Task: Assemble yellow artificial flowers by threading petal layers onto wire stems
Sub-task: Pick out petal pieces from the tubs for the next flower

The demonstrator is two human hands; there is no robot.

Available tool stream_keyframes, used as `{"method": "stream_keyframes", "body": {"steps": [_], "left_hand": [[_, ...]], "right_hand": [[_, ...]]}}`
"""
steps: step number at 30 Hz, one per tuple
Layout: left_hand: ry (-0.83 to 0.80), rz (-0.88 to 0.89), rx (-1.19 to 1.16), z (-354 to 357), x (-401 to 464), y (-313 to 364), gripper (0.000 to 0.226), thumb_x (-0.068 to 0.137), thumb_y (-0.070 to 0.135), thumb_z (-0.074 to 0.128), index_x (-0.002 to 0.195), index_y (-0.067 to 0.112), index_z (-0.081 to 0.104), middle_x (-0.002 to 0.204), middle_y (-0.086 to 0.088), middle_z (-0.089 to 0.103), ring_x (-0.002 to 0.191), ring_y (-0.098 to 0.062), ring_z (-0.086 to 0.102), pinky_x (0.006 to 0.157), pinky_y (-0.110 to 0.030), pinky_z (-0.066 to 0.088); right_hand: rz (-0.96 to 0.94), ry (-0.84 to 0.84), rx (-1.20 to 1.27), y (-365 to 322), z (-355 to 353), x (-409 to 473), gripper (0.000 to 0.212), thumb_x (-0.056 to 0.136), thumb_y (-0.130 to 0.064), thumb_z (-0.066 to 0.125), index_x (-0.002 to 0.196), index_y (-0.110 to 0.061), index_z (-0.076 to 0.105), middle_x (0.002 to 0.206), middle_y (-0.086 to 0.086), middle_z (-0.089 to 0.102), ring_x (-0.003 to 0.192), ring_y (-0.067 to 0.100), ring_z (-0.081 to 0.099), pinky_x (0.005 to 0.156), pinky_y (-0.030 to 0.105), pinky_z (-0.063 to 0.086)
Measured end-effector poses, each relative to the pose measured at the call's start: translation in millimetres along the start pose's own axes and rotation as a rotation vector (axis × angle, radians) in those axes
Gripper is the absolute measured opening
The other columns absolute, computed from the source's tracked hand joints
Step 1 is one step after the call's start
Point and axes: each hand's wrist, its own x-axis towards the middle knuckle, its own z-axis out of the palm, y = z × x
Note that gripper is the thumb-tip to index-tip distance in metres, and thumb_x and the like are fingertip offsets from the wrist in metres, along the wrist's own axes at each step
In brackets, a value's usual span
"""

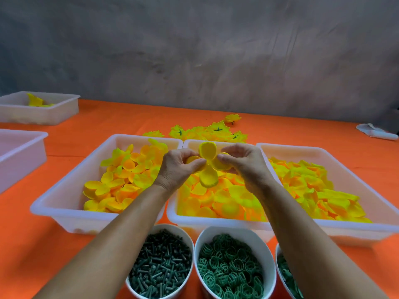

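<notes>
With the left hand (181, 164) and right hand (239, 161) pinching the petal layer (208, 166) at 9 and 3 o'clock above the middle tray (216, 225), keep it taut and centre its hole for threading.

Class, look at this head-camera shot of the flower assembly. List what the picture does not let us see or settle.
- Centre of the petal layer, head view: hidden by the fingertips of the left hand and right hand, so no stem can be seen.
- Third cup, head view: cut off by the bottom edge and covered by the right forearm.
- White object at far right: too small and blurred to identify.
</notes>
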Motion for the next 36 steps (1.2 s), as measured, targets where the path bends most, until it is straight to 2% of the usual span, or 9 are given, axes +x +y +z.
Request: {"method": "stream_keyframes", "body": {"steps": [4,7,11,15,20,25,27,30,36], "left_hand": [[0.067,-0.066,-0.204,-4.7,2.2,-5.9,0.019,0.079,0.001,0.071,0.069,0.016,0.065,0.057,0.011,0.061,0.057,-0.005,0.055,0.059,-0.021,0.048],[0.049,-0.08,-0.297,-4.4,0.9,-4.5,0.02,0.081,0.0,0.068,0.07,0.017,0.065,0.048,0.013,0.059,0.047,0.003,0.053,0.047,-0.011,0.042],[-0.012,-0.105,-0.322,-2.9,1.1,-4.8,0.015,0.085,0.006,0.065,0.072,0.014,0.064,0.045,0.008,0.055,0.04,-0.002,0.047,0.039,-0.015,0.034],[-0.023,-0.107,-0.252,-0.4,1.2,-4.8,0.015,0.087,0.004,0.062,0.077,0.014,0.066,0.055,0.003,0.056,0.044,-0.005,0.046,0.039,-0.017,0.035],[0.023,-0.068,-0.226,-0.3,0.3,-2.1,0.009,0.087,0.003,0.063,0.088,0.009,0.07,0.07,-0.004,0.063,0.047,0.002,0.05,0.043,-0.015,0.04],[0.042,-0.059,-0.238,-0.2,1.5,-3.3,0.016,0.087,0.004,0.062,0.101,0.009,0.068,0.065,0.003,0.065,0.048,0.002,0.053,0.045,-0.014,0.042],[0.039,-0.074,-0.246,-1.0,2.1,-4.9,0.012,0.086,0.003,0.063,0.096,0.005,0.069,0.059,0.008,0.065,0.049,0.0,0.055,0.046,-0.015,0.043],[0.015,-0.073,-0.244,-1.6,1.7,-5.6,0.009,0.083,0.001,0.066,0.078,0.009,0.066,0.05,0.008,0.063,0.046,-0.001,0.055,0.047,-0.014,0.043],[0.005,-0.055,-0.203,-1.8,1.9,-6.3,0.022,0.08,0.001,0.07,0.065,0.014,0.058,0.046,0.009,0.058,0.043,0.001,0.049,0.044,-0.013,0.039]], "right_hand": [[0.252,-0.037,0.294,11.1,3.1,1.7,0.016,0.086,-0.008,0.063,0.099,0.001,0.063,0.09,0.016,0.067,0.074,0.021,0.067,0.065,0.026,0.056],[0.293,-0.106,0.419,17.7,3.0,1.1,0.013,0.09,-0.009,0.057,0.095,0.001,0.063,0.081,0.012,0.072,0.069,0.019,0.07,0.061,0.026,0.058],[0.342,-0.124,0.555,20.4,0.3,0.9,0.012,0.091,-0.01,0.054,0.088,-0.005,0.064,0.076,0.009,0.074,0.066,0.017,0.071,0.056,0.023,0.056],[0.275,-0.078,0.381,22.4,-6.4,2.4,0.007,0.089,-0.013,0.058,0.087,-0.011,0.065,0.074,0.003,0.074,0.065,0.013,0.07,0.057,0.022,0.056],[0.117,0.021,0.225,13.0,-12.5,6.1,0.004,0.085,-0.008,0.064,0.087,-0.009,0.067,0.076,0.004,0.071,0.067,0.011,0.067,0.061,0.023,0.053],[-0.12,0.142,0.118,-0.6,-9.3,8.1,0.005,0.08,-0.002,0.069,0.085,0.0,0.068,0.071,0.007,0.069,0.062,0.011,0.065,0.059,0.023,0.054],[-0.188,0.186,0.028,-2.8,-7.0,9.8,0.005,0.078,-0.003,0.072,0.08,-0.005,0.067,0.073,0.01,0.068,0.065,0.015,0.064,0.064,0.026,0.053],[-0.248,0.206,-0.082,-0.6,-6.3,11.8,0.008,0.077,-0.006,0.075,0.081,-0.005,0.068,0.08,0.015,0.068,0.073,0.022,0.062,0.073,0.035,0.052],[-0.25,0.258,-0.197,13.8,-4.6,10.3,0.007,0.077,-0.011,0.075,0.078,-0.012,0.069,0.08,0.018,0.07,0.072,0.023,0.063,0.071,0.034,0.052]]}}
